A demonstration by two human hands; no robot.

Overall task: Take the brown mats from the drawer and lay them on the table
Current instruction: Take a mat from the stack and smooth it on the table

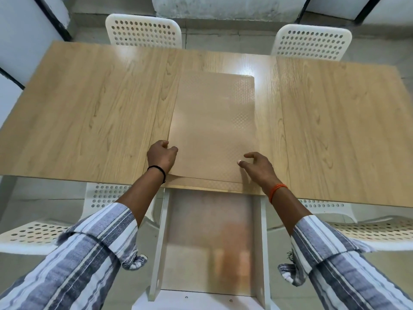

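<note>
On the wooden surface (pixel 89 108) we have the mats (pixel 212 121) stacked, our left hand (pixel 161 155) gripping their edge, our right hand (pixel 259 166) released above them; the drawer (pixel 207 242) looks emptied, so spreading remains.

A plain dining room or meeting space: a long light-wood laminate table (pixel 89 108) with a pulled-out white drawer (pixel 259 242) stands on a grey concrete floor (pixel 223 39). 2 white perforated plastic chairs (pixel 143 31) sit at the far side, and more stand at the near side, before pale wall panels (pixel 20 30) in black frames.
</note>
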